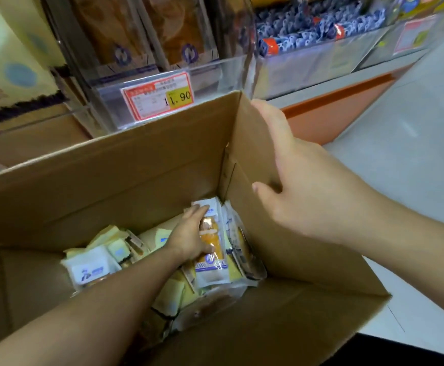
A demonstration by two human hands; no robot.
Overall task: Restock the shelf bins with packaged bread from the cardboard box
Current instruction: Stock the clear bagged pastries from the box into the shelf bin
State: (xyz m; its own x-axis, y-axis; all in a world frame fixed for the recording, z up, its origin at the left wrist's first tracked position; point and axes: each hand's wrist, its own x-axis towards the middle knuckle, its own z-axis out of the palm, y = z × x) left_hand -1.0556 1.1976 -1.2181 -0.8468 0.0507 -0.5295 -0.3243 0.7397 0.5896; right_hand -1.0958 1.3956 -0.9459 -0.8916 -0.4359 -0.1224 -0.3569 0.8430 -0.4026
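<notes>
An open cardboard box (125, 175) fills the lower middle of the head view, with several packaged breads lying at its bottom. My left hand (189, 233) reaches down inside and grips a stack of bread packages (213, 257) with orange bread and a blue-and-white label, standing against the box's right wall. My right hand (302, 180) holds the top edge of the box's right wall, thumb inside, fingers outside. Behind the box, a clear shelf bin (147, 43) holds upright packages of the same bread.
A red and yellow price tag (158, 95) reading 1.90 hangs on the bin's front. To the right, another clear bin (318, 33) holds blue-and-white wrapped snacks. An orange shelf base (339, 112) and pale floor (413, 143) lie at right. Stacked cartons (12, 83) stand at left.
</notes>
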